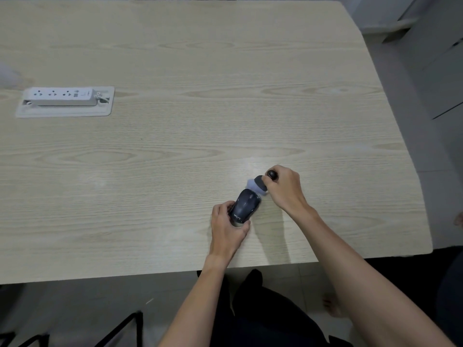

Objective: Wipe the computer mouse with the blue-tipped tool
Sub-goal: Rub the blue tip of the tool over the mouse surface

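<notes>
A dark computer mouse [244,206] with pale lettering lies near the front right of the light wooden table [175,146]. My left hand [226,230] grips its rear end and side. My right hand [285,190] is closed around the dark handle of the blue-tipped tool [258,185], whose black knob shows above my fingers. The tool's pale blue fluffy tip presses against the mouse's front end.
A white power strip [61,97] sits in a recessed tray at the table's left. The table's front edge runs just below my wrists. Black chair legs [125,326] stand on the floor at lower left. Grey cabinets stand at the far right.
</notes>
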